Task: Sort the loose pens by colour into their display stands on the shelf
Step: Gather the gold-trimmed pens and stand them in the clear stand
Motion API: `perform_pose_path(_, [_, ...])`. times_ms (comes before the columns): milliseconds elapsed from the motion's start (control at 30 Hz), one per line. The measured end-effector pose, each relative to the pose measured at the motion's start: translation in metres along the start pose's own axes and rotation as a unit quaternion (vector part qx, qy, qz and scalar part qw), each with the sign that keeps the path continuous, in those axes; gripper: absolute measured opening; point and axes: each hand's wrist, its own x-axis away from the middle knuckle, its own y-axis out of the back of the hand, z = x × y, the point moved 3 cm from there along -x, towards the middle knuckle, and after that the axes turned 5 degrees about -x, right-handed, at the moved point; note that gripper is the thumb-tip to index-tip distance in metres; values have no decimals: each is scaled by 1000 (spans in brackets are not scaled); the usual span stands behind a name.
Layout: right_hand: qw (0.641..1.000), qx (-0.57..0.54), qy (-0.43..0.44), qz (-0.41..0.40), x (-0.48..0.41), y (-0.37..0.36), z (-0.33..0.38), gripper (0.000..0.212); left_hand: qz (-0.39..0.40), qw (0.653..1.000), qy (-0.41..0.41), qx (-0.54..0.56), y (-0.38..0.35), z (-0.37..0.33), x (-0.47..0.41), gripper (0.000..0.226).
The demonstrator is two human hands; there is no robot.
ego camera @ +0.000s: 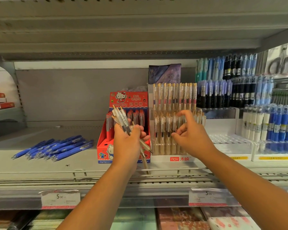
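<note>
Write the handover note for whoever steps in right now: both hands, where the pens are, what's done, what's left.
Left hand grips a bundle of clear gold-clipped pens.
Right hand is at the front row of the clear hesu stand, fingers curled among its pens; whether it pinches one is unclear.
Loose blue pens lie piled on the shelf, left of the red Hello Kitty stand.
Done: the hesu stand already holds many matching pens.
Left: seat the bundle there, then sort the blue pile.
</note>
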Motion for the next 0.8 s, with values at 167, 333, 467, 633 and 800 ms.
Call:
perform_pose_path(167, [997,78,-8,-5,4,0,4,63,21,1000,-10,-2,0,-2,2,25])
perform_pose_path(333, [991,118,24,-55,8,12,15,50,57,998,-26,6,-2,-9,10,17])
perform_pose_path(467, [989,32,100,-101,13,19,35,32,74,997,-36,-4,-3,-11,12,17])
perform_pose_path(633, [986,-115,90,81,15,-4,71,17,80,996,-43,-10,-2,-11,12,9])
perform_pose_path(800, [980,-172,4,102,15,-23,77,29,59,997,-44,-10,1,-11,13,12])
